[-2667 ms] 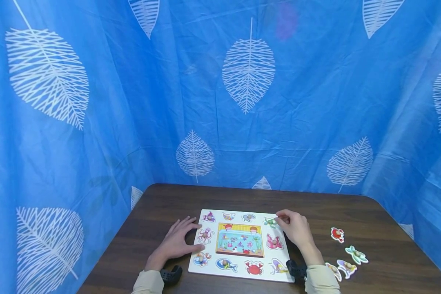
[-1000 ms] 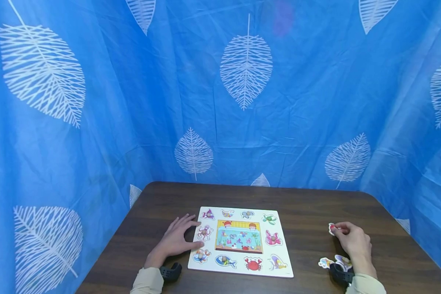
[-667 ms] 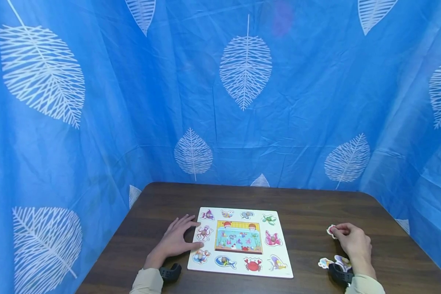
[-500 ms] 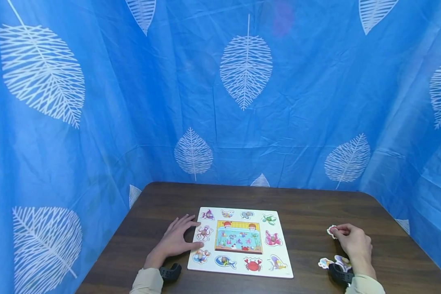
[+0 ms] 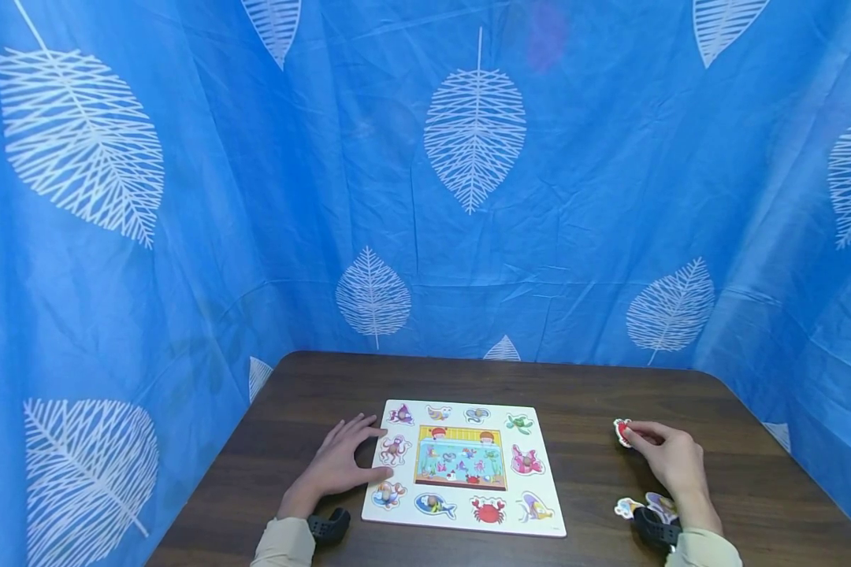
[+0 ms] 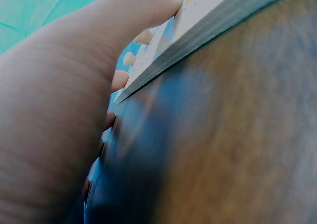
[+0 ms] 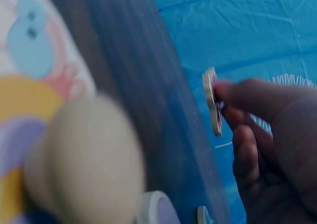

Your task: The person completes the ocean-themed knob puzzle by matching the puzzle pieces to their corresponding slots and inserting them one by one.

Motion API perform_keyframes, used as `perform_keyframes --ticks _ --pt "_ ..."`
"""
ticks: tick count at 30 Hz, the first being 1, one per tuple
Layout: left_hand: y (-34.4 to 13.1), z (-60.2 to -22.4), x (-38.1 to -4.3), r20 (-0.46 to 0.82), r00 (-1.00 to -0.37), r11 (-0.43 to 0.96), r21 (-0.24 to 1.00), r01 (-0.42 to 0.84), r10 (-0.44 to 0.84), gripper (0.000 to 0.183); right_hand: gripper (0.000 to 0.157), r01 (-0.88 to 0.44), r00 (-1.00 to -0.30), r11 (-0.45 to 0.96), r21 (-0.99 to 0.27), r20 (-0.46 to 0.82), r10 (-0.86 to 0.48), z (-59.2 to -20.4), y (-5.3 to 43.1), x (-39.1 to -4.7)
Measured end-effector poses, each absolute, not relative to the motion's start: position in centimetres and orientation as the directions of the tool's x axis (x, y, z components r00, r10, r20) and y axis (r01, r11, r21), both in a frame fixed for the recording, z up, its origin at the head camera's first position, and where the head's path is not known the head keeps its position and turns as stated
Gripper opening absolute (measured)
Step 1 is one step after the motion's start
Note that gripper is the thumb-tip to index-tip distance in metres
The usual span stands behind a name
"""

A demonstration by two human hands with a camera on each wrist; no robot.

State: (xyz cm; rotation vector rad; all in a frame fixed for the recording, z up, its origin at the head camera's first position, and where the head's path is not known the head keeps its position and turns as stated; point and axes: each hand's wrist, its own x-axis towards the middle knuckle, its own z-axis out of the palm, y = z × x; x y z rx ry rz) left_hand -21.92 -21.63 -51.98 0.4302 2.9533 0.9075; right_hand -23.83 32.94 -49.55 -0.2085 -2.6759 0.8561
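Observation:
My left hand [image 5: 335, 462] lies at the left edge of a white puzzle board [image 5: 468, 524], fingers spread. Its thumb and index finger touch the board's edge; in the left wrist view the thumb [image 6: 166, 7] rests on top of it. At the right, my right hand [image 5: 670, 457] pinches a small red crab puzzle piece [image 5: 622, 432] between thumb and fingertips. The right wrist view shows this piece [image 7: 212, 100] edge-on, raised off the table. Several knobbed sea-animal pieces sit in the board, such as the blue fish [image 5: 435, 505]. The red crab picture [image 5: 488, 510] there shows no knob.
Loose puzzle pieces, one orange and white [image 5: 627, 507] and one purple [image 5: 659, 504], lie beside my right wrist, partly covered by its black wristband [image 5: 655, 529]. A large wooden knob [image 7: 94, 159] looms close in the right wrist view. Blue curtain [image 5: 468, 299] surrounds the dark table [image 5: 581, 394].
My right hand went from the board's far right corner to the loose crab piece and took hold of it. In the last half second it moved slightly left and away. The left hand stayed put.

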Motion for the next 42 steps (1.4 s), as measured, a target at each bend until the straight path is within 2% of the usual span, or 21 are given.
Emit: perform_keyframes --ticks 3,8,14,19,30,37,42 --pt "-21.6 -51.9 -21.9 0.055 -0.963 0.796 0.553 0.248 0.263 0.075 0.033 -0.006 -0.951 0.796 -0.605 0.249 0.182 -49.2 32.5 -23.8" --pt "-21.5 -51.8 -21.8 0.046 -0.964 0.796 0.555 0.241 0.26 0.075 0.044 -0.036 -0.983 0.743 -0.668 0.156 0.092 -48.3 31.2 -23.9" --pt "-21.5 -52.0 -21.9 0.05 -0.964 0.805 0.54 0.246 0.261 0.075 0.038 -0.077 -0.996 0.707 -0.704 0.086 -0.023 -47.7 29.3 -24.2" --pt "-21.6 -52.0 -22.1 0.048 -0.965 0.809 0.536 0.242 0.256 0.075 0.031 -0.113 -0.994 0.69 -0.715 0.079 -0.081 -47.3 28.2 -24.2" --pt "-21.5 -52.0 -22.1 0.043 -0.968 0.807 0.544 0.23 0.247 0.075 0.023 -0.239 -0.96 0.624 -0.744 0.084 -0.267 -46.6 25.6 -23.9" --pt "-21.5 -51.8 -22.0 0.045 -0.966 0.804 0.544 0.238 0.255 0.076 0.012 -0.338 -0.904 0.587 -0.736 0.08 -0.42 -47.0 23.8 -23.6" --pt "-21.5 -51.8 -21.9 0.043 -0.965 0.805 0.543 0.24 0.259 0.075 0.011 -0.367 -0.869 0.552 -0.749 0.064 -0.491 -47.3 22.5 -23.1"
